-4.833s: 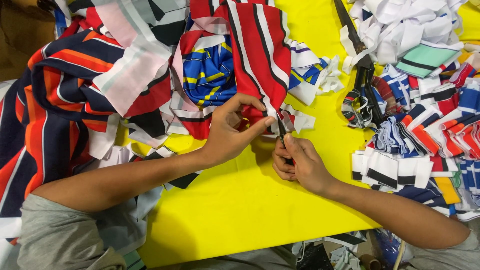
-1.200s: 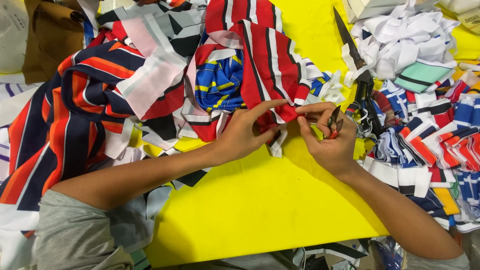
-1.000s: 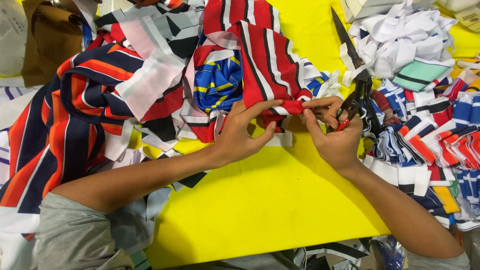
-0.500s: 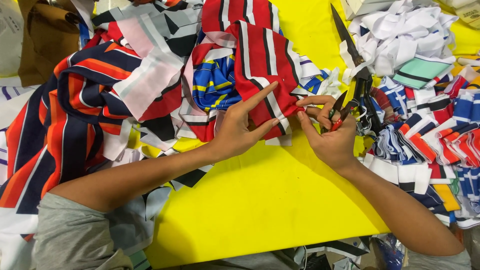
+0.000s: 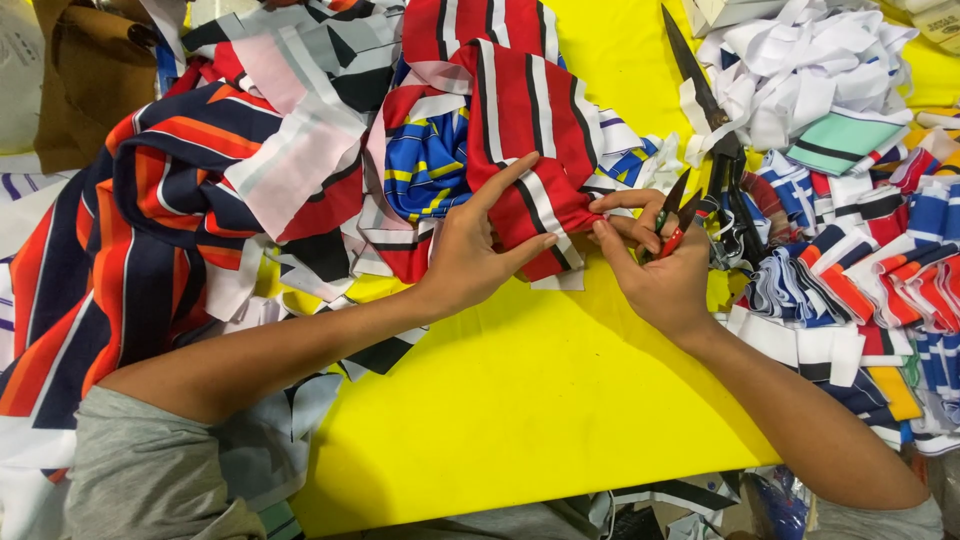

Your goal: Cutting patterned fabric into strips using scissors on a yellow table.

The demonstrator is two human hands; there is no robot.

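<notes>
Red striped cloth (image 5: pixel 530 130) is pressed down by the left hand (image 5: pixel 475 255), whose fingers (image 5: pixel 510 180) are spread wide and laid flat on it. One corner of that cloth is pinched by the thumb and first finger of the right hand (image 5: pixel 655 275). One small red thread snipper (image 5: pixel 675 215) is also held in the right hand, tucked under the curled fingers. Its blades are a little apart, and its tip is pointed up and away from the person, leaning slightly to the right. The cloth is stretched from the top middle down to the two hands, so its stripes run mostly up and down.

One pair of big dark scissors (image 5: pixel 705 100) is seen just beside the right hand, lying long-ways with the point up and to the left. One yellow table (image 5: pixel 520 400) is under everything. Two hands are counted. A heap of many striped cloth strips (image 5: pixel 850 270) is stacked at the right, and a big pile of striped fabric (image 5: pixel 120 230) is spread at the left.
</notes>
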